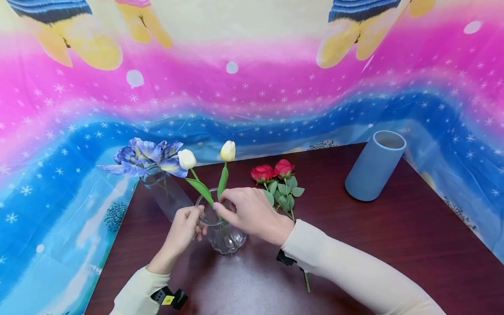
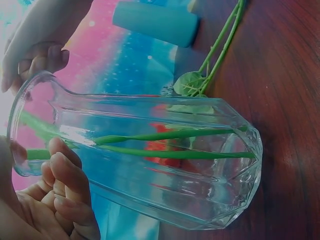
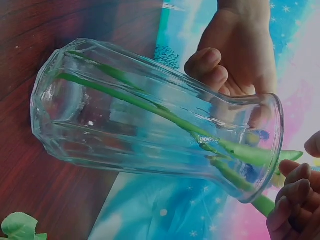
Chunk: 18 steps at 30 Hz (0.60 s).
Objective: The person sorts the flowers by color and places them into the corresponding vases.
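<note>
A: Starting at the left, what stands there?

B: A clear vase of blue-purple irises [image 1: 143,156] at the far-left edge of the dark surface [image 1: 393,245]; just beside it, nearer the person, the ribbed glass vase [image 1: 222,232] with two pale tulips [image 1: 227,151] already standing in it, their stems reaching to the bottom of the glass in both wrist views.

A: And the hands?

B: The left hand [image 1: 183,229] is curled round the vase's neck just under the rim, steadying it; the right hand [image 1: 252,214] hovers over the mouth with fingers bent and pinched about the tulip stems near the rim; exactly how tightly, I cannot tell.

A: So which step is this?

B: I judge it the arranging of the tulips, seated but not yet let go; the next move calls for a gentle release with the left hand holding the glass firm, so nothing tips.

A: Further right?

B: Two red roses [image 1: 273,171] lying flat on the surface behind the right wrist; well apart, a grey-blue cylinder vase [image 1: 374,166].
</note>
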{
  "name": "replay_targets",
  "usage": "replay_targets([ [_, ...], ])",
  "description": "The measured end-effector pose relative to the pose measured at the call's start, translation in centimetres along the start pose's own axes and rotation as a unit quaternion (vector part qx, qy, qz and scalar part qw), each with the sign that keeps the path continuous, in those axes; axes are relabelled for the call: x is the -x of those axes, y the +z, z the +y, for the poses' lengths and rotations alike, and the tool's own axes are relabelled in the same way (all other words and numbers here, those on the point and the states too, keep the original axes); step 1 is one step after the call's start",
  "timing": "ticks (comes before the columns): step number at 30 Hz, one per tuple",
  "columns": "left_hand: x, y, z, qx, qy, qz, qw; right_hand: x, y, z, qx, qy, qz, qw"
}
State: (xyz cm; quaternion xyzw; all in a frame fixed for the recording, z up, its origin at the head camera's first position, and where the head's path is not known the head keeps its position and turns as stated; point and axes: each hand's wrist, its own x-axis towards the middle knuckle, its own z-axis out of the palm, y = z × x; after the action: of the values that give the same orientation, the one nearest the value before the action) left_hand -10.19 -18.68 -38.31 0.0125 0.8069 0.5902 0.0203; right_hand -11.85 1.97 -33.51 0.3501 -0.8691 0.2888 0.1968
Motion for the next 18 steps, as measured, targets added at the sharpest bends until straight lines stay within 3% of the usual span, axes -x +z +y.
replay_targets([
  [18,0.1,0.0,0.2,0.002,-0.01,0.001,0.9999,1.8,-1.6,1.5,0.004,0.015,0.029,0.999],
])
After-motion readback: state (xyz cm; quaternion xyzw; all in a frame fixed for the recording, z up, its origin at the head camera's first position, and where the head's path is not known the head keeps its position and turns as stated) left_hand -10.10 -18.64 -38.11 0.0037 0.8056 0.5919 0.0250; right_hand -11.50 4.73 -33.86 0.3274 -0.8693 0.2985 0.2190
